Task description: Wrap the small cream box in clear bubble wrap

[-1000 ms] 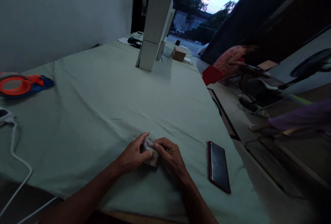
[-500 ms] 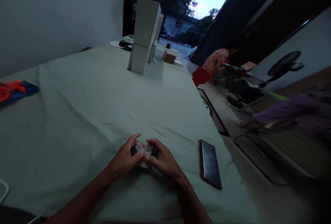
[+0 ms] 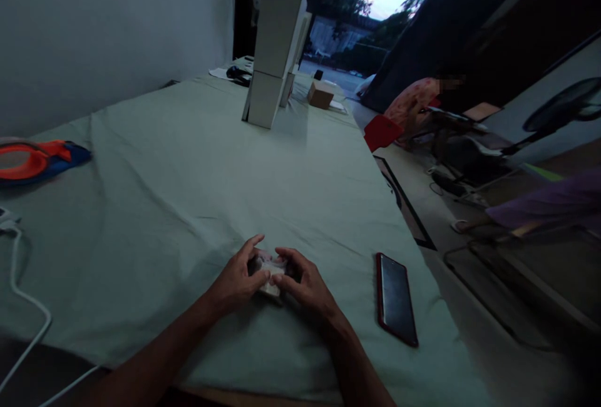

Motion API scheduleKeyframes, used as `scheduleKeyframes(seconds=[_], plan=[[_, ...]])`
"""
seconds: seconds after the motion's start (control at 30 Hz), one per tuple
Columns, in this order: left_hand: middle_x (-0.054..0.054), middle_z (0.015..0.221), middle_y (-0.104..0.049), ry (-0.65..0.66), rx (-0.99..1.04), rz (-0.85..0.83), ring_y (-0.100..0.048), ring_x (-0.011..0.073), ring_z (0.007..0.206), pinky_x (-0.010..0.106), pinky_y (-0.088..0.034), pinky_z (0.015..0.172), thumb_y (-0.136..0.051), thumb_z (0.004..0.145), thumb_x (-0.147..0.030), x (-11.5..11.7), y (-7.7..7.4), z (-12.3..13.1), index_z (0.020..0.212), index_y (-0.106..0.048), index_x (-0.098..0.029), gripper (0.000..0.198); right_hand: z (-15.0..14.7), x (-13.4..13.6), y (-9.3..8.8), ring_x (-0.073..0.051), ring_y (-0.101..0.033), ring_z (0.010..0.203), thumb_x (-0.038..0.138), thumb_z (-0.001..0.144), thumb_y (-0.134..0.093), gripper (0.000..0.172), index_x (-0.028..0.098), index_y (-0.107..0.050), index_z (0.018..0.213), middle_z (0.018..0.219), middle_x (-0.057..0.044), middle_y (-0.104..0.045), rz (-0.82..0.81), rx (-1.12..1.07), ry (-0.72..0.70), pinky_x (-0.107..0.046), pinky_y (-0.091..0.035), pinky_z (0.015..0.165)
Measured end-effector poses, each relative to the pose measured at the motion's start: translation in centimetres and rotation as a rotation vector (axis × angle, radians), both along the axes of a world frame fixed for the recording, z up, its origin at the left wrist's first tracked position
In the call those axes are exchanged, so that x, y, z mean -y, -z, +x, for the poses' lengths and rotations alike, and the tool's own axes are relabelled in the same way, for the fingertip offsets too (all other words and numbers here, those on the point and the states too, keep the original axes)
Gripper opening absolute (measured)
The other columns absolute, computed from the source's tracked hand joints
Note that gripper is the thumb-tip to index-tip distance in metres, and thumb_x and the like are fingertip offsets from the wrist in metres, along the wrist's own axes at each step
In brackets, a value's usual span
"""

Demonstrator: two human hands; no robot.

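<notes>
My left hand (image 3: pixel 237 278) and my right hand (image 3: pixel 305 282) meet near the front of the cloth-covered table (image 3: pixel 188 163). Both are closed around a small pale object (image 3: pixel 270 269) that looks like a little bundle or stack. Fingers cover most of it, so I cannot name it surely. It rests low, close to the cloth.
A dark phone in a red case (image 3: pixel 395 297) lies right of my hands. White boxes (image 3: pixel 275 50) stand stacked at the far end, with a small brown box (image 3: pixel 320 94) beside them. An orange and blue item (image 3: pixel 32 159) and a white cable (image 3: pixel 28 297) lie at left. A seated person (image 3: pixel 417 103) is beyond the table.
My hands keep hold of the small object and their fingers shift slightly around it. The camera view swung left and back, so the table contents slid in the frame.
</notes>
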State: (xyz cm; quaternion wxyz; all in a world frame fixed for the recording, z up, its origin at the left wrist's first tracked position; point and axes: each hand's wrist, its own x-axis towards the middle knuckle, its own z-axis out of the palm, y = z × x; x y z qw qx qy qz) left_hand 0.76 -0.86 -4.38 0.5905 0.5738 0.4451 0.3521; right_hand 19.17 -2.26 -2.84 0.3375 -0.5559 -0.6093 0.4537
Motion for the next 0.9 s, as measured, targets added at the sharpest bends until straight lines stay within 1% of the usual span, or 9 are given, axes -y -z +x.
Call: scheduleKeyframes(seconds=[0.13, 0.23, 0.33, 0.47, 0.63, 0.7, 0.8, 0.9], plan=[[0.008, 0.112, -0.063, 0.002, 0.011, 0.015, -0.061, 0.0191, 0.098, 0.034, -0.046, 0.091, -0.058, 0.076, -0.023, 0.0, -0.1, 0.0, 0.143, -0.031, -0.016, 0.072, -0.3, 0.1, 0.0, -0.02, -0.062, 0.084, 0.033, 0.077, -0.066, 0.036, 0.019, -0.065, 0.11, 0.09, -0.004, -0.068, 0.051, -0.003, 0.045, -0.032, -0.049, 0.076], [0.008, 0.111, -0.064, 0.006, -0.002, 0.023, -0.062, 0.0183, 0.093, 0.033, -0.046, 0.088, -0.057, 0.077, -0.023, 0.0, -0.3, 0.1, 0.142, -0.032, -0.015, 0.07, -0.6, 0.0, -0.1, -0.019, -0.062, 0.08, 0.031, 0.079, -0.064, 0.023, 0.019, -0.068, 0.097, 0.085, -0.003, -0.068, 0.109, 0.027, 0.086, -0.029, -0.048, 0.074], [0.008, 0.109, -0.064, 0.008, -0.002, 0.019, -0.062, 0.0186, 0.093, 0.033, -0.046, 0.089, -0.057, 0.077, -0.023, 0.0, -0.3, 0.1, 0.141, -0.033, -0.015, 0.069, -0.9, -0.2, -0.1, -0.017, -0.062, 0.078, 0.028, 0.08, -0.062, 0.012, 0.019, -0.068, 0.084, 0.083, -0.002, -0.067, 0.197, 0.037, 0.103, -0.027, -0.047, 0.073], [0.008, 0.113, -0.063, 0.012, 0.01, 0.018, -0.062, 0.0178, 0.089, 0.033, -0.048, 0.086, -0.057, 0.077, -0.024, 0.0, -0.1, 0.2, 0.141, -0.035, -0.017, 0.068, -1.3, -0.5, 0.2, -0.016, -0.061, 0.078, 0.028, 0.084, -0.06, 0.014, 0.02, -0.067, 0.075, 0.082, -0.003, -0.065, 0.321, 0.019, 0.103, -0.026, -0.047, 0.073], [0.005, 0.107, -0.065, 0.014, -0.03, 0.037, -0.06, 0.0175, 0.093, 0.031, -0.046, 0.089, -0.056, 0.077, -0.022, -0.1, -0.3, 0.2, 0.14, -0.038, -0.017, 0.066, -1.8, -0.2, 0.6, -0.018, -0.061, 0.082, 0.026, 0.086, -0.06, 0.013, 0.022, -0.068, 0.076, 0.085, -0.003, -0.064, 0.45, 0.042, 0.136, -0.03, -0.046, 0.078], [0.005, 0.107, -0.064, 0.01, -0.037, 0.037, -0.06, 0.0174, 0.093, 0.031, -0.046, 0.088, -0.056, 0.077, -0.022, -0.1, -0.1, 0.2, 0.139, -0.039, -0.017, 0.065, -1.9, -0.1, 0.6, -0.017, -0.06, 0.082, 0.025, 0.086, -0.059, 0.014, 0.022, -0.067, 0.075, 0.084, -0.003, -0.064, 0.449, 0.057, 0.137, -0.03, -0.045, 0.078], [0.005, 0.109, -0.063, 0.012, -0.035, 0.038, -0.061, 0.0166, 0.09, 0.029, -0.047, 0.085, -0.056, 0.078, -0.023, -0.2, 0.1, 0.2, 0.14, -0.039, -0.018, 0.064, -1.9, -0.3, 0.3, -0.016, -0.058, 0.076, 0.025, 0.087, -0.057, 0.018, 0.021, -0.063, 0.071, 0.078, -0.001, -0.061, 0.391, 0.05, 0.121, -0.028, -0.044, 0.073], [0.005, 0.103, -0.065, 0.019, -0.069, 0.054, -0.061, 0.0167, 0.088, 0.029, -0.048, 0.084, -0.056, 0.079, -0.023, -0.2, 0.1, 0.3, 0.139, -0.04, -0.018, 0.063, -1.8, -0.7, -0.1, -0.015, -0.056, 0.074, 0.026, 0.085, -0.057, 0.017, 0.02, -0.062, 0.07, 0.076, -0.001, -0.06, 0.321, 0.015, 0.129, -0.026, -0.043, 0.07]])
